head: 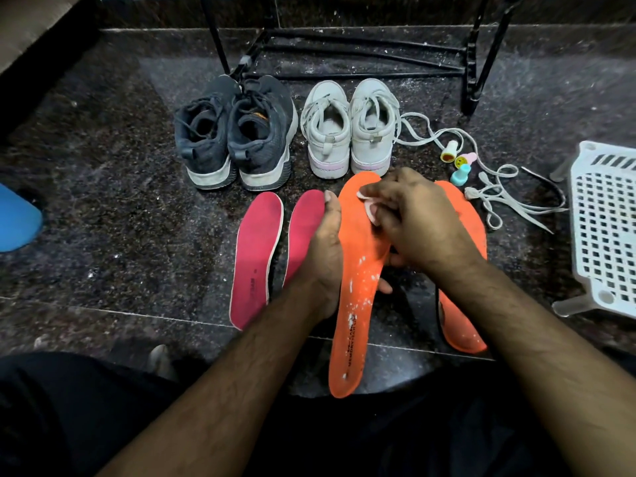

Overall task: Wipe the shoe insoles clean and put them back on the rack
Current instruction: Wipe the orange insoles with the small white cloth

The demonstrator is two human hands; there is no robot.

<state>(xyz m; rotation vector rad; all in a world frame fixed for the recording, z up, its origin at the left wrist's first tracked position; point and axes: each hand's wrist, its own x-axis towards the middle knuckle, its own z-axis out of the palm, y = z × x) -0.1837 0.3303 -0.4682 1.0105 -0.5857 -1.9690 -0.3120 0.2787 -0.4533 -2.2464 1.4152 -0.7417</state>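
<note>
Dark speckled stone floor (113, 187). Black metal rack (347, 60) at the far edge, lowest bars bare. In front of it, heels toward the person: a pair of dark grey sneakers (237, 132), then a pair of white sneakers (347, 129). Loose white laces (495, 191) trail right of the white pair, with three small coloured caps (459, 163) among them. White perforated plastic stool (605, 228) lies tipped at far right; blue object (17, 218) at the left edge. Two pink insoles (261, 256) lie flat side by side, left of the hands, the left forearm crossing the nearer one. Held orange insole (354, 287): long axis runs near to far, toe toward the shoes, heel toward the person, white specks along its middle. Left hand (327, 256) grips its left edge, fingers curled underneath. Right hand (413, 218) pinches a small white cloth (368, 204) against the forefoot. Second orange insole (464, 270) lies on the floor just right, partly hidden by the right wrist.
</note>
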